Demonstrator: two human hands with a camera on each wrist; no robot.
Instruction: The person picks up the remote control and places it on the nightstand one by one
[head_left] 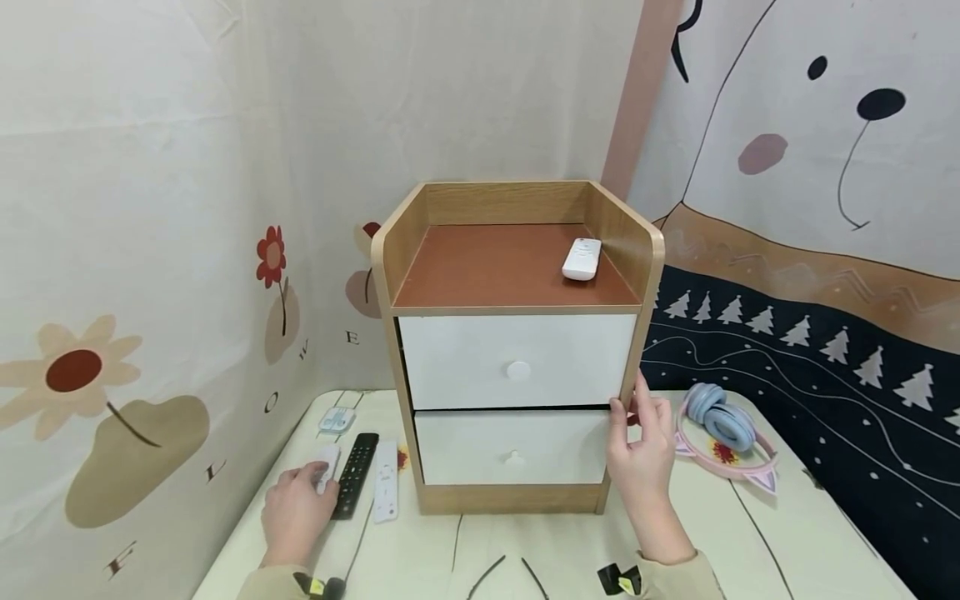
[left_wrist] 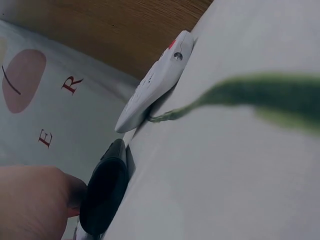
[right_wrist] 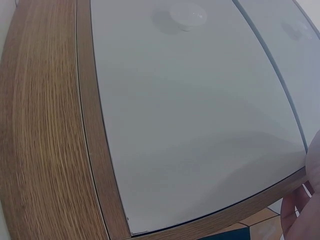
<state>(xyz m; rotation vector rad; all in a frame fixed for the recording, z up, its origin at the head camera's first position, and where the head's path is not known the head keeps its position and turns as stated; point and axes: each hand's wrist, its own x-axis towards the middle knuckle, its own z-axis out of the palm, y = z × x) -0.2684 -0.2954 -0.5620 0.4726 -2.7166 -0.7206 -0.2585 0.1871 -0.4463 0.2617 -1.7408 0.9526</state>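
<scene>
Printed cloth walls (head_left: 225,175) surround a pale table (head_left: 420,554). Near its left edge, the left hand (head_left: 296,510) curls its thumb and fingers round a small white remote (head_left: 328,467); a black remote (head_left: 356,477) and a longer white remote (head_left: 386,482) lie just beside. Next stands a two-drawer cabinet (head_left: 510,497), another remote (head_left: 582,259) on its top by the right side. The right hand (head_left: 647,454) pinches the cabinet's right front edge, thumb in front. Cat-ear headphones (head_left: 729,427) rest near the table's far right corner.

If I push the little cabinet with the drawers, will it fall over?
Probably not from a gentle, low push: the cabinet stands flat on the table. Its thick wood-look panels suggest it may feel heavy. The white remote on top might slide off in a tilt, since the front has no wall.
</scene>
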